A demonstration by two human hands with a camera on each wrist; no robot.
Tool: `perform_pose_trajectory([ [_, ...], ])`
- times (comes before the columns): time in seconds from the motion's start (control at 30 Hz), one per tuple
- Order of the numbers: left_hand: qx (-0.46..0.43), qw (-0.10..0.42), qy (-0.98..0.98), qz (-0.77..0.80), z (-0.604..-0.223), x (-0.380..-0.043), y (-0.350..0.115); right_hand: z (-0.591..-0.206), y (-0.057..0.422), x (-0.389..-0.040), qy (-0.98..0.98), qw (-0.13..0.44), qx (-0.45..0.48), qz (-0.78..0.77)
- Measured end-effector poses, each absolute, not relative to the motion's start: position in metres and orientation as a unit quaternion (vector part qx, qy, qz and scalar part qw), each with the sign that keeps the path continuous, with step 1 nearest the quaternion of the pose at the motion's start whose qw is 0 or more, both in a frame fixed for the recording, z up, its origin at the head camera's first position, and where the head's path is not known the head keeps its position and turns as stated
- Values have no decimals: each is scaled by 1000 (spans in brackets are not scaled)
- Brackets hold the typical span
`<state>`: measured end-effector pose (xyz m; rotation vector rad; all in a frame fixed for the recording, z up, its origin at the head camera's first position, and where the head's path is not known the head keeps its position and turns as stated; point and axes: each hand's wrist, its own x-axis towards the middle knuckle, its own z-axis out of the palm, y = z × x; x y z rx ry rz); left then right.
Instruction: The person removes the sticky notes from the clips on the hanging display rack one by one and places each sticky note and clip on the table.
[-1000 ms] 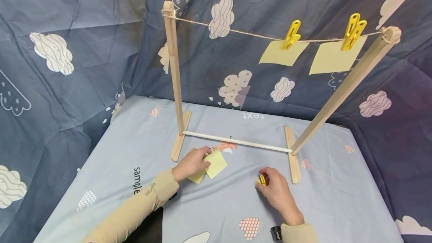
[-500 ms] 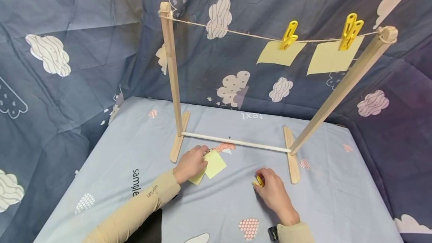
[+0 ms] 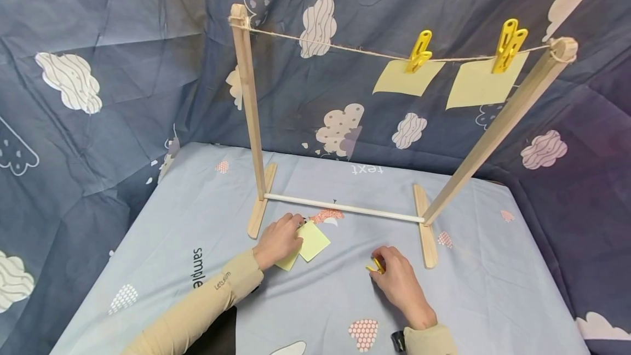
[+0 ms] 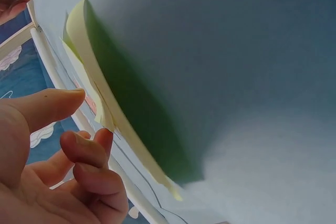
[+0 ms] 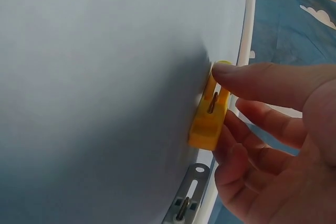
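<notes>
My left hand (image 3: pixel 281 240) is at the left edge of two overlapping pale yellow sticky notes (image 3: pixel 314 241) on the cloth. In the left wrist view a fingertip touches a raised corner of the notes (image 4: pixel 86 51), with the thumb apart from it; their far edge curls up. My right hand (image 3: pixel 400 281) pinches a yellow clothespin (image 5: pixel 210 111), thumb on one end and fingers behind it, low over the cloth. Just below it in the right wrist view is a grey clothespin (image 5: pixel 189 198). From the string (image 3: pixel 345 47) hang two more notes (image 3: pixel 409 78), each in a yellow clothespin (image 3: pixel 419 53).
A wooden frame with a left post (image 3: pixel 250 108), a right post (image 3: pixel 498 130) and a white bottom rod (image 3: pixel 340 207) stands behind both hands. Its flat feet (image 3: pixel 426 245) rest on the light blue cloth (image 3: pixel 315 300). Dark cloud-print fabric (image 3: pixel 148 15) hangs around.
The yellow clothespin in my right hand has turned and shifted slightly to the left. My left hand stays at the notes with little movement. The whole view has drifted a little.
</notes>
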<state>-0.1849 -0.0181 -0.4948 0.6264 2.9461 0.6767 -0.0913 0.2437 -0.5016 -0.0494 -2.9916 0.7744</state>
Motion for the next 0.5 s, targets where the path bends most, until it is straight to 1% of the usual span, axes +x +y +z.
perform_pose_trajectory([
  [0.3,211,22,950,229,-495,-185,-19,-491,250,-92,-965,50,-8,259],
  [0.5,225,16,938,263,-489,-187,-21,-479,257,-96,-962,106,1,250],
])
